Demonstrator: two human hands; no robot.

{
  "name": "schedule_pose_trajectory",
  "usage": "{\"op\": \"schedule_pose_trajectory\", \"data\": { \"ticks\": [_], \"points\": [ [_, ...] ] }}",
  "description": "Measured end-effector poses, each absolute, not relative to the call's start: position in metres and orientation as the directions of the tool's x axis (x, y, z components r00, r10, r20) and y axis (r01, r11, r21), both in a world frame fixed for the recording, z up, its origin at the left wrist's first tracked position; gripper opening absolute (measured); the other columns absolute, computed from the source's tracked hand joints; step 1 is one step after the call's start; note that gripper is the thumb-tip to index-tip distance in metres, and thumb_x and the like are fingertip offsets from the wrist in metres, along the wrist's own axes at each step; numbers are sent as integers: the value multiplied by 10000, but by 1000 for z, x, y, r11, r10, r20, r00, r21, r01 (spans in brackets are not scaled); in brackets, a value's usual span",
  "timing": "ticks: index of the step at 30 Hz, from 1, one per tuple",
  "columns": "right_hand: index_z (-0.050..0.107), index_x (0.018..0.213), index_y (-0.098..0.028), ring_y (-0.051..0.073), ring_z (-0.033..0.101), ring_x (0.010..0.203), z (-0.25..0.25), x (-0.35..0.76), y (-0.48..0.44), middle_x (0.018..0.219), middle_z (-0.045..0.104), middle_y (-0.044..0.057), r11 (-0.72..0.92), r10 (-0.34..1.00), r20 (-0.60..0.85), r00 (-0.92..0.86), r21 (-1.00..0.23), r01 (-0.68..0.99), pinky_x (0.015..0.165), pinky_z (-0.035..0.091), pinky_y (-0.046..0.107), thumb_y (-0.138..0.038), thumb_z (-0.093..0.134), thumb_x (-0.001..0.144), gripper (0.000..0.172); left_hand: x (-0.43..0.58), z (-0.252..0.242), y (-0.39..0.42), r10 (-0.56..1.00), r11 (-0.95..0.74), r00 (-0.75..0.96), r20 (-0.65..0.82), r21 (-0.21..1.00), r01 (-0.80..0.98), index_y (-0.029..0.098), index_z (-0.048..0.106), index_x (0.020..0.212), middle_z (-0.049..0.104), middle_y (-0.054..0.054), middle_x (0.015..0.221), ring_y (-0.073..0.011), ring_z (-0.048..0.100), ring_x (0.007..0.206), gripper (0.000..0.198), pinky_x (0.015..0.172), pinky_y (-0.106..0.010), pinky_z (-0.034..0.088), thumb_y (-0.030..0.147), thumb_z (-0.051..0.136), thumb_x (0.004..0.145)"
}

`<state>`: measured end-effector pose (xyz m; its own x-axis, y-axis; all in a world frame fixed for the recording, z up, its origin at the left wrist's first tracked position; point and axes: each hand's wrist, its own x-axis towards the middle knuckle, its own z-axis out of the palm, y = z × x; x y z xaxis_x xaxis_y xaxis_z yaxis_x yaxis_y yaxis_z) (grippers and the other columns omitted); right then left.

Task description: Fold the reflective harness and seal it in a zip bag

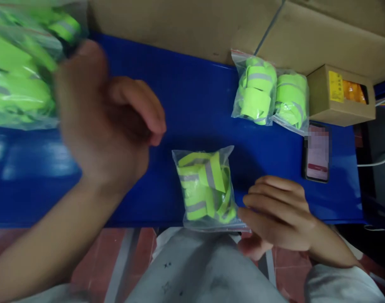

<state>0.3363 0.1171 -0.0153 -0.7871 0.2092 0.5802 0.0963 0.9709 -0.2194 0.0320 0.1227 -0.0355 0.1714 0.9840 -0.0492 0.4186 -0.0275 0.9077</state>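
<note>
A clear zip bag [208, 189] packed with folded neon-yellow straps with grey reflective bands lies at the table's front edge, its zip side towards my body. My right hand [277, 214] is at the bag's lower right corner, fingers together and thumb below, closed on the edge of the plastic. Raised over the left part of the table, my left hand [107, 113] is blurred, with its fingers loosely bent and apart from the thumb. Nothing shows in it. Nearest to it is a pile of larger bags [22, 80] of neon-yellow straps.
Two more filled bags, a left one [257, 90] and a right one [292, 101], lie at the back of the blue table [192, 101]. A small cardboard box [344, 97] with orange contents and a phone [318, 153] are on the right. Large cardboard [180, 29] borders the back.
</note>
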Motion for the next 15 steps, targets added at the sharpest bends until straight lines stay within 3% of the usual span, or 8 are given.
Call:
{"op": "schedule_pose_trajectory", "data": {
  "ticks": [4,6,10,12,15],
  "points": [
    [783,766,-241,188,669,655,-20,325,107,694,691,33,990,102,610,-786,-142,18,518,555,331,-540,730,962,361,49,-21,129,987,52,112,-112,900,434,234,798,1134,795,-28,914,-268,692,1057,683,851,-393,597,802,465,950],
    [796,780,-226,185,657,642,-24,319,107,689,690,32,988,94,618,-780,-153,-2,503,549,327,-494,728,963,332,50,-18,128,991,88,54,-119,914,396,206,790,1033,784,-30,880,-238,685,972,626,810,-375,576,731,449,1009],
    [790,804,-203,167,648,625,-27,313,109,709,692,18,976,142,574,-807,-219,16,509,556,314,-419,723,965,278,58,-17,131,997,9,-71,8,973,229,199,738,782,748,6,803,-149,617,786,493,711,-332,504,463,461,1092],
    [782,821,-204,166,656,636,-28,314,110,739,696,15,968,174,565,-806,-248,35,520,557,314,-384,732,958,232,63,-17,134,999,-39,9,38,962,269,221,767,835,771,34,885,-140,640,846,342,759,-302,503,393,569,1054],
    [781,860,-200,170,659,643,-30,316,110,776,707,24,958,208,557,-804,-282,53,528,559,320,-342,732,951,176,62,-17,135,965,-31,247,-83,905,423,265,794,1091,796,21,1074,-172,700,979,251,820,-277,524,459,662,1000]
  ]
}}
